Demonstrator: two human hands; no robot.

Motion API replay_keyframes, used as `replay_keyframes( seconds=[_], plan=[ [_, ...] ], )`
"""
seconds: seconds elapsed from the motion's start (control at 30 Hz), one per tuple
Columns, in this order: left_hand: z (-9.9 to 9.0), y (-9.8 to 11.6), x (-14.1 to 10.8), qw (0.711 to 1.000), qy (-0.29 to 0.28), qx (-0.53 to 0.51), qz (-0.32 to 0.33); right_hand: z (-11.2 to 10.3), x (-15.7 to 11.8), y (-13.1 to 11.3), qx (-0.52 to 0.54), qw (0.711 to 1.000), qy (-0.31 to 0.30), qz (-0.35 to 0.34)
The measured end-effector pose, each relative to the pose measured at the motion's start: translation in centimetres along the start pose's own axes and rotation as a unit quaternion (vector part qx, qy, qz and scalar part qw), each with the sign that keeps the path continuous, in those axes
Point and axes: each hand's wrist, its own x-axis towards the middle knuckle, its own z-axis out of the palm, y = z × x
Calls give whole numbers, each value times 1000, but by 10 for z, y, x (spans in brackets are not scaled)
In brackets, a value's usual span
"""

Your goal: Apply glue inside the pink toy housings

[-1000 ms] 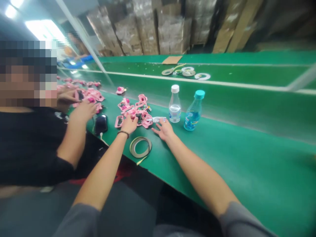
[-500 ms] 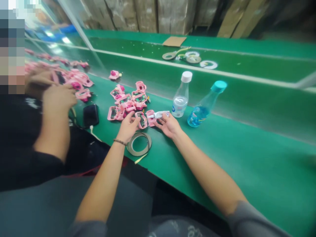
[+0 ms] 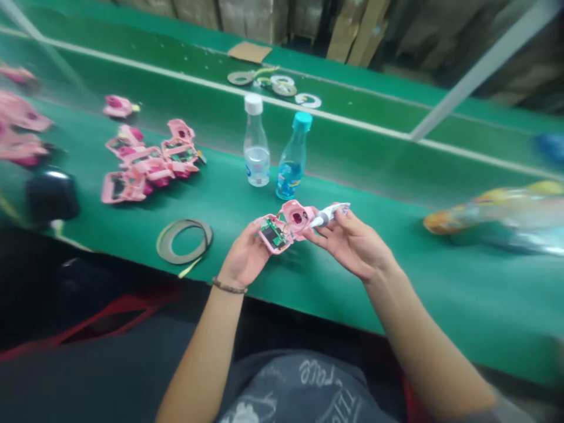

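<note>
Tube [image 3: 325,216] in right hand's [image 3: 359,245] closed pinch lies nozzle-left against or just beside pink casing [image 3: 294,215], left hand's [image 3: 247,254] fingers closed on casing's left edge.

A green bench [image 3: 396,282] carries pink parts [image 3: 150,167], two bottles [image 3: 274,153], a tape roll [image 3: 165,244] and a black object [image 3: 51,195].

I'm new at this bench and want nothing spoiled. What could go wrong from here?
The right hand holds the white tube with its nozzle close to the open pink casing, so something might drip onto the exposed circuit board. The clear bottle and blue bottle stand just beyond the casing; a knock could tip one.
</note>
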Motion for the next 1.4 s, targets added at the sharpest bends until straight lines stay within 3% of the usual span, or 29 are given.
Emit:
replay_keyframes(
  seconds=[0.1, 0.2, 0.37, 0.5, 0.73, 1.0, 1.23, 1.4],
  plan=[
    [25, -38, 0, 997, -38, -55, -42, -19, -25, -20, -37, 999, 7, -4],
    [41, -63, 0, 991, -65, -95, -64, -35, -41, -34, -57, 998, 11, 3],
    [47, -86, -4, 977, -102, -165, -88, -55, -53, -47, -67, 997, 22, 15],
    [48, -99, -6, 970, -115, -204, -61, -65, -56, -45, -37, 999, 20, 25],
    [57, -108, 8, 981, -138, -126, -50, -87, -40, -27, 13, 999, 47, 20],
    [62, -111, 18, 995, -75, -53, -41, -121, -18, -2, 48, 996, 77, -23],
    [62, -116, 33, 994, -78, 5, -76, -141, -13, 11, 95, 988, 121, -22],
    [65, -117, 38, 993, -80, -21, -88, -160, -24, 13, 49, 972, 193, -129]
  ],
)
